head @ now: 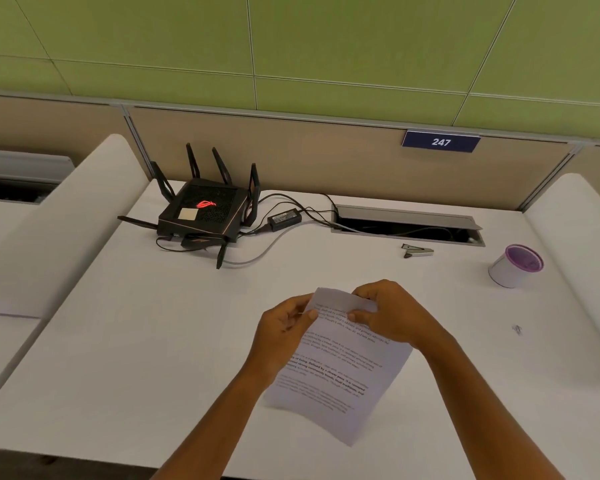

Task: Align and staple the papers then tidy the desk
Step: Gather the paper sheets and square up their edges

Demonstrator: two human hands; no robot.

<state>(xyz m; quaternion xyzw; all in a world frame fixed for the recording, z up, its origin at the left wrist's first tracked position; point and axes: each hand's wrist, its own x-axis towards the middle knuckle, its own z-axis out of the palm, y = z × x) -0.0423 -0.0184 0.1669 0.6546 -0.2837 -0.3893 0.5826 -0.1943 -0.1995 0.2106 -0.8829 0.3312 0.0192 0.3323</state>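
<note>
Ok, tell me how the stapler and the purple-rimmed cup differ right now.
The stapler is small, dark and metallic, lying flat near the cable slot; the cup is bigger, white with a purple rim, and stands tilted toward the desk's right side. The stapler is long and thin, the cup round. Both rest on the white desk, untouched by either hand.

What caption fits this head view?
Both hands, left and right, hold printed papers above a white desk; stapler lies beyond.

Even, soft indoor light, slightly dim.
Faint shadows on desk [153,341]; no glare; wide-angle bending at edges; text on papers [336,372] blurry.
</note>
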